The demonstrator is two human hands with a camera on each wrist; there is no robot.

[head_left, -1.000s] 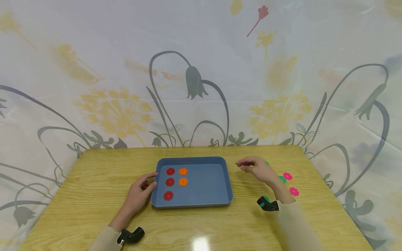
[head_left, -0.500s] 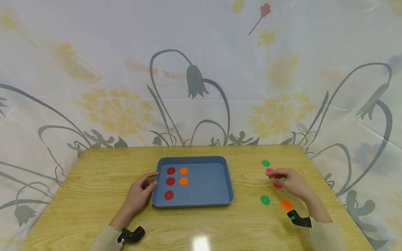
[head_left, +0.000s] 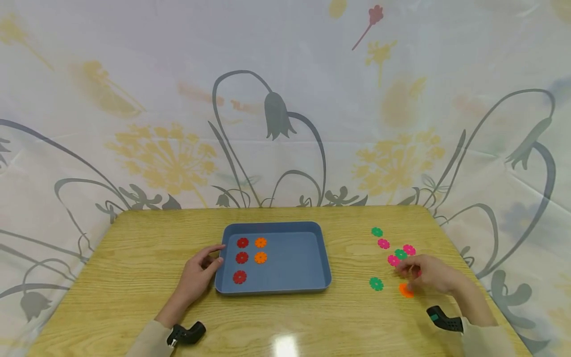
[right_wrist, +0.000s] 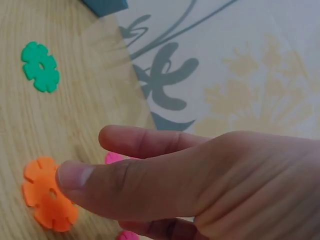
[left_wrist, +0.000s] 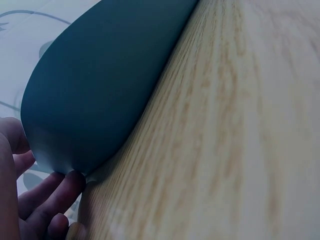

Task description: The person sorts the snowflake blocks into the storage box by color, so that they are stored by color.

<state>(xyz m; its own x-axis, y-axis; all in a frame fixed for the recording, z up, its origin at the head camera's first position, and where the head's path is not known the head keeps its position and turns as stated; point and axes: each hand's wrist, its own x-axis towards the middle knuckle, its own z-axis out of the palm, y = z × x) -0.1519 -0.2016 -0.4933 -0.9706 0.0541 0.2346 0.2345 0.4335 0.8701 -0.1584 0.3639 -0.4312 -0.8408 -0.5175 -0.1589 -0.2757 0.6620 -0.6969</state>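
My left hand (head_left: 195, 278) holds the left edge of a blue tray (head_left: 296, 267), with fingertips (left_wrist: 75, 182) against its outer wall in the left wrist view. In the tray lie 3 red notched flower discs (head_left: 242, 258) in a column, with 2 orange ones (head_left: 260, 258) beside them. Over loose discs at the right hovers my right hand (head_left: 434, 273), fingers loosely bent. In the right wrist view its thumb (right_wrist: 75, 175) overlaps the edge of an orange flower disc (right_wrist: 47, 200); nothing is pinched.
Several pink flower discs (head_left: 383, 243) and green flower discs (head_left: 376, 283) lie on the wooden table (head_left: 348, 317) right of the tray. Some pink ones are partly hidden by the right hand. A flower-patterned cloth (head_left: 285, 158) hangs behind the table's far edge.
My right hand has moved from beside the tray rightward and toward me, to the orange disc. Two more pink discs now lie among the loose ones. The left hand has stayed put.
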